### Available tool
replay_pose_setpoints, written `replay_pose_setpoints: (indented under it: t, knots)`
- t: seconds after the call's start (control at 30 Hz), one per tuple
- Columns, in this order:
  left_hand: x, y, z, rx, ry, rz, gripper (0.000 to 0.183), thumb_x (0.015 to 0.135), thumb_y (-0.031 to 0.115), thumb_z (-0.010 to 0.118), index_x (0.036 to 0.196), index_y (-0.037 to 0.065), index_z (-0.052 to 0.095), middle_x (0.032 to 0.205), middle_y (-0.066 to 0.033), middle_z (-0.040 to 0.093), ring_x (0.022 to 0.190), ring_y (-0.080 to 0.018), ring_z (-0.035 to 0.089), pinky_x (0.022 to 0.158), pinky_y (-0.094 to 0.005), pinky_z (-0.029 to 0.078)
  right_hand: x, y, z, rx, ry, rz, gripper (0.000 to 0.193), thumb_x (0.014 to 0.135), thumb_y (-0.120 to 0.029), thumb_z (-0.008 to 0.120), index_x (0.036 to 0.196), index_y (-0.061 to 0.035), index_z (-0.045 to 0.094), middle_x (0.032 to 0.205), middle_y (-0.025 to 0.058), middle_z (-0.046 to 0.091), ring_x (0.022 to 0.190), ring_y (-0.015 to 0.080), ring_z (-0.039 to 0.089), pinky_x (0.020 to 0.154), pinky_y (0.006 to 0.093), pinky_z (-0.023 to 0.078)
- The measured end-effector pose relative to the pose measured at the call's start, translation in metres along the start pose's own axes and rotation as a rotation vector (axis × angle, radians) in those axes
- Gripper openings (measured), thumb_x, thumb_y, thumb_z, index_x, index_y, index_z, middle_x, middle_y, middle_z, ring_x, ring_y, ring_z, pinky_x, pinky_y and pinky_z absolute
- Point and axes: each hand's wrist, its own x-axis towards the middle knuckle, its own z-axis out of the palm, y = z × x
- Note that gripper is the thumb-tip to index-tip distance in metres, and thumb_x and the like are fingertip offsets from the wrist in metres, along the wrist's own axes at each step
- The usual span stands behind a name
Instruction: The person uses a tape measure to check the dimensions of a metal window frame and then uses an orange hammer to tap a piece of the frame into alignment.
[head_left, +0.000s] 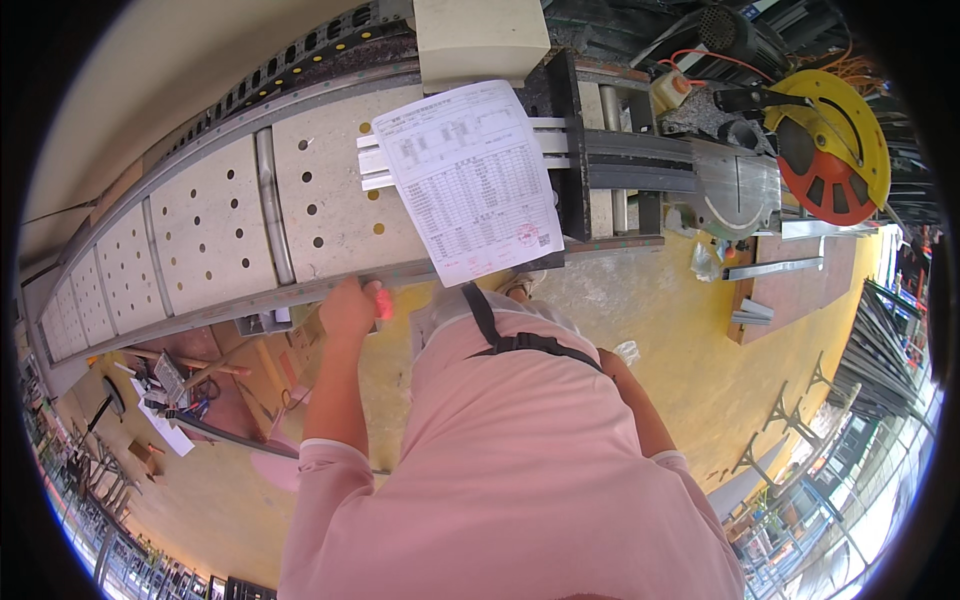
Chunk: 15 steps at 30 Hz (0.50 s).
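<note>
My left hand (349,309) is closed at the front edge of a long roller table (330,205). A small red thing (382,301) shows at its thumb side, too little of it to name. On my right, the forearm (640,405) bends in toward my waist; the right hand's fingers are hidden there. In front of me a printed sheet of paper (475,185) lies over silvery metal profiles (376,165). These profiles run to the right under a dark upright plate (568,150).
A cutting saw with a yellow and red guard (835,150) stands at the right end of the table. Behind the paper is a beige box (480,40). Metal offcuts (775,268) rest on a brown board at right. Tools (185,390) lie on the lower left.
</note>
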Motion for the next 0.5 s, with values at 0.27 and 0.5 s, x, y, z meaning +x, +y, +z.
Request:
replay_pose_setpoints:
  t: [0.27, 0.5]
  knots:
    - [0.002, -0.001, 0.001, -0.006, -0.043, -0.008, 0.044, 0.089, 0.044, 0.057, 0.1, 0.002, 0.063, 0.097, -0.0222, 0.068, 0.093, -0.0389, 0.065, 0.079, -0.0485, 0.051, 0.002, 0.014, 0.003, -0.076, 0.011, 0.025, 0.051, 0.072, -0.038, 0.071, 0.11, -0.0038, 0.066, 0.106, 0.0263, 0.066, 0.105, 0.0405, 0.062, 0.086, 0.0403, 0.048]
    - [0.005, -0.005, 0.006, 0.001, -0.035, -0.009, 0.044, 0.089, 0.044, 0.057, 0.098, 0.001, 0.063, 0.096, -0.0223, 0.068, 0.093, -0.0395, 0.065, 0.078, -0.0491, 0.051, -0.003, 0.0, -0.001, -0.08, 0.018, 0.007, 0.051, 0.071, -0.039, 0.072, 0.109, -0.0044, 0.066, 0.106, 0.0261, 0.066, 0.104, 0.0396, 0.062, 0.085, 0.0404, 0.048]
